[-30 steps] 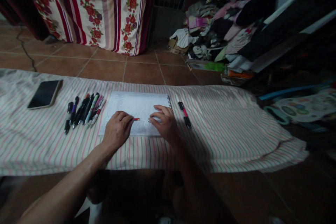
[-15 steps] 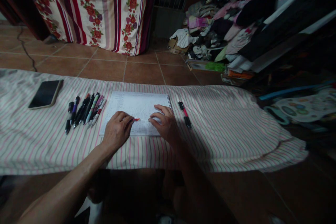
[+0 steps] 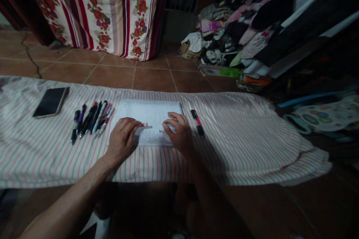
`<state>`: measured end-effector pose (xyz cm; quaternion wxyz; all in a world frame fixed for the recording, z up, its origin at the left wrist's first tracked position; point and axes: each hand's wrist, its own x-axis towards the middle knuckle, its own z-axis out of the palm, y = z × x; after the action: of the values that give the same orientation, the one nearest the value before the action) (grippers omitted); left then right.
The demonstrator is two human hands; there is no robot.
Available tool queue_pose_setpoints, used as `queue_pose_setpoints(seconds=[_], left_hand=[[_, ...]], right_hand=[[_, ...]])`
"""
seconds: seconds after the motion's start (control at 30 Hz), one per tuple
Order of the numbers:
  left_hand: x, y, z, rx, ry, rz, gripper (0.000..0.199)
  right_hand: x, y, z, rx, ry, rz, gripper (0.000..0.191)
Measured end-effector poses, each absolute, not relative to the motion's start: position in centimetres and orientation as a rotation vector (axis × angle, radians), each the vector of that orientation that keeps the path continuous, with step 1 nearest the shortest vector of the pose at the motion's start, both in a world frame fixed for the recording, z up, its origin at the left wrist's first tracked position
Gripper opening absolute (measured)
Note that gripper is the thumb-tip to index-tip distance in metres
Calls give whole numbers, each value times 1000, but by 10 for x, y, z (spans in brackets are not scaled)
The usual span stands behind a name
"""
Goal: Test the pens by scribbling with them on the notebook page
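Note:
Over the spiral notebook [image 3: 140, 109], my left hand [image 3: 122, 138] is closed, pinching a short red-and-white pen part [image 3: 143, 124] that points right. Facing it across the page, my right hand [image 3: 179, 132] has its thumb and fingertips together. From them a thin dark-tipped piece [image 3: 161, 131], perhaps a pen refill, sticks out to the left; most of it is hidden. A gap separates the two parts. Handwriting covers the notebook page. Just right of the notebook lies a red-and-black pen [image 3: 198, 123].
A row of several pens [image 3: 94, 119] lies left of the notebook, with a phone [image 3: 51, 102] farther left. Striped cloth [image 3: 241, 138] covers the table. Beyond are a floral curtain [image 3: 117, 15], tiled floor [image 3: 112, 73] and a heap of clothes [image 3: 235, 26].
My left hand has tilted up and shifted slightly left with the red-and-white pen part. My right hand has moved slightly right, and a dark tip now shows at its fingers.

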<state>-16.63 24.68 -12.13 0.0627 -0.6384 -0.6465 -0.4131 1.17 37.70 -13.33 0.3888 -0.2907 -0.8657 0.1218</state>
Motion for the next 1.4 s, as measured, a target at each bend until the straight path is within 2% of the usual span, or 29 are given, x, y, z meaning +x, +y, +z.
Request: queue_pose_setpoints(seconds=[0.33, 0.67, 1.17, 1.4], left_hand=[[-151, 234, -107, -1851, -1909, -1832, 19], [-140, 231, -98, -1757, -1593, -2111, 11], [-142, 234, -108, -1846, -1464, -1927, 25], [-141, 238, -117, -1657, -1717, -1925, 15]], right_hand=[[9, 375, -131, -743, -2171, 295, 15], [9, 377, -133, -744, -2172, 283, 17], [12, 381, -134, -716, -2144, 213, 15], [16, 384, -135, -748, -2114, 192, 15]])
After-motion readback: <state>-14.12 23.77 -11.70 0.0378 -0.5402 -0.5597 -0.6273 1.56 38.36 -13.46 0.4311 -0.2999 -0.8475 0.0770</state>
